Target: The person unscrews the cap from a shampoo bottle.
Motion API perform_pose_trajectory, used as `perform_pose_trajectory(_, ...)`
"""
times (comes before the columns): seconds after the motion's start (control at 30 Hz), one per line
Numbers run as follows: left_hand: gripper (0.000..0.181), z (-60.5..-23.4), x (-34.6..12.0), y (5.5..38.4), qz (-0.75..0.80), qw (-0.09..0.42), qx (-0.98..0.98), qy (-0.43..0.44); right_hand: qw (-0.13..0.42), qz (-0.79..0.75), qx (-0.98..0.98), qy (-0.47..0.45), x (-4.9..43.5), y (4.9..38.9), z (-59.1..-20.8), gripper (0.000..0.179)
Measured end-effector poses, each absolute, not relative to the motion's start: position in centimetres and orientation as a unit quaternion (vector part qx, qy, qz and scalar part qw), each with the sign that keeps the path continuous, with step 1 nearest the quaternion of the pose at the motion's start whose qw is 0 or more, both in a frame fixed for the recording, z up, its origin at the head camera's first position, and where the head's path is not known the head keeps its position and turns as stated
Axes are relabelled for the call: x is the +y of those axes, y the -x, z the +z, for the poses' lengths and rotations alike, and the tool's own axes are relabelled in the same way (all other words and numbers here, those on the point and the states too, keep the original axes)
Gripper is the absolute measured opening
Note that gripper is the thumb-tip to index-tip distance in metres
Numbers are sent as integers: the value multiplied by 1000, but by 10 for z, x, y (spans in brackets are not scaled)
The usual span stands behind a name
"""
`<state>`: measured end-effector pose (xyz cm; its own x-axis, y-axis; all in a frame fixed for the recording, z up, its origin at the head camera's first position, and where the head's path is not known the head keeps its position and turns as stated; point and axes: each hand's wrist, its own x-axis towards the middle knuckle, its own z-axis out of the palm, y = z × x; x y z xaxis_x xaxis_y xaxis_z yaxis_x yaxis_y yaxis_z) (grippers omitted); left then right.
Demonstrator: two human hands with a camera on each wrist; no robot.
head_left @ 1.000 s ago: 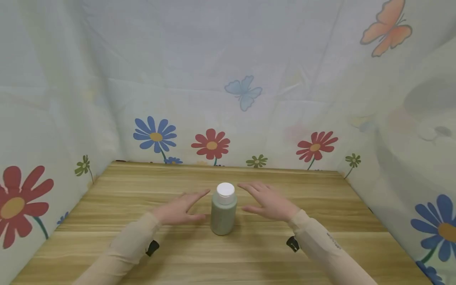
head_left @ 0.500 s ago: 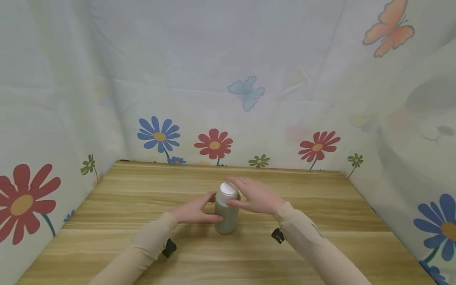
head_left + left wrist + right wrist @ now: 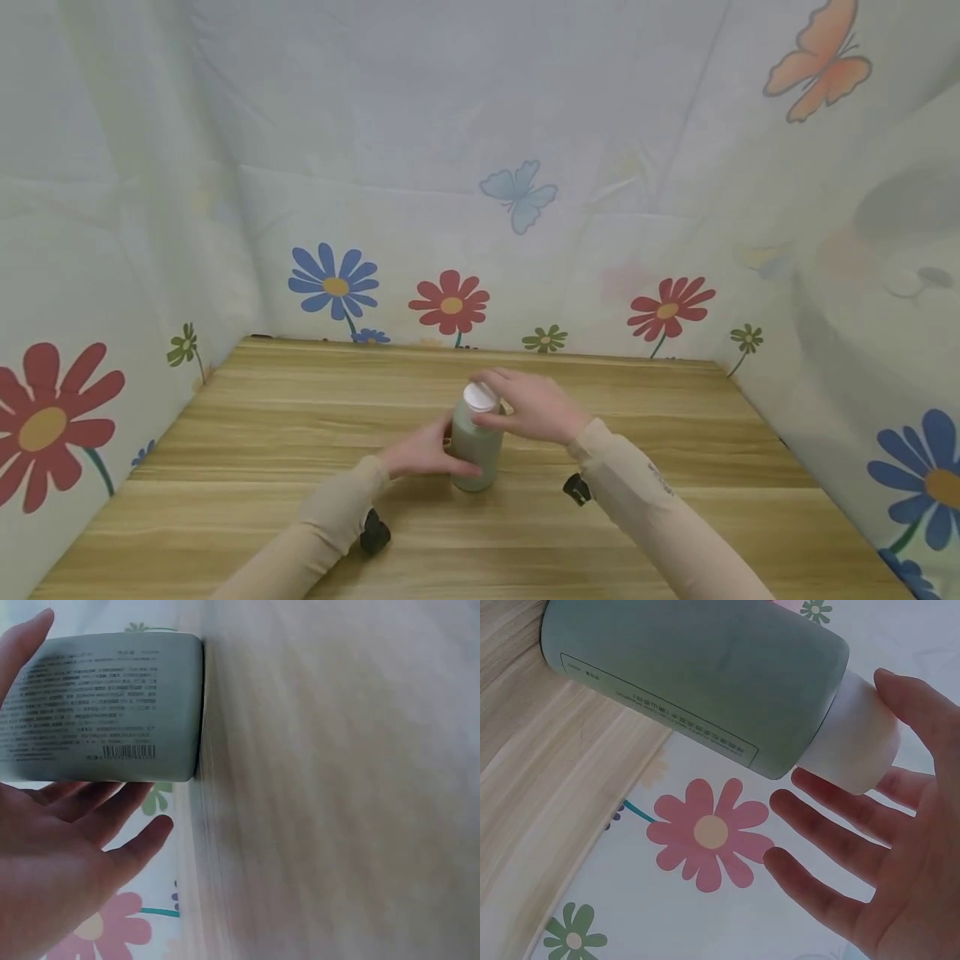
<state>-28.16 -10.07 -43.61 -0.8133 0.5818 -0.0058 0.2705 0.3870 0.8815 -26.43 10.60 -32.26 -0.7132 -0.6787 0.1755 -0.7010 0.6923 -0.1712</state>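
A grey-green bottle [image 3: 474, 442] stands upright on the wooden table, its white cap [image 3: 480, 396] in place on the neck. My left hand [image 3: 420, 452] holds the body from the left, thumb across the near side and fingers round the far side. Small dark print and a barcode [image 3: 129, 751] show on the bottle's side in the left wrist view. From the right, my right hand [image 3: 538, 408] grips the cap between thumb and fingers. In the right wrist view the thumb [image 3: 907, 697] lies at one side of the cap, and the other fingertips reach past its far side.
The wood-grain table [image 3: 315, 392] runs back to a white cloth [image 3: 420, 208] printed with flowers and butterflies. More of this cloth hangs along the left and right sides. A small black device [image 3: 375, 533] sits at each wrist.
Both hands have come inward from either side of the bottle. The left hand has taken hold of its body, and the right has closed on the cap.
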Motion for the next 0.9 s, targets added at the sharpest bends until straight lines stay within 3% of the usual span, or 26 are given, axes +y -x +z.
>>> perform_pose_trajectory(0.47,79,-426,-95,282,479,141,826,-260,39,121,-913,-387,106,266,-314,50)
perform_pose_trajectory(0.9,71,-412,-96,275,393,93,871,-279,29,158,-907,-389,119,261,-312,49)
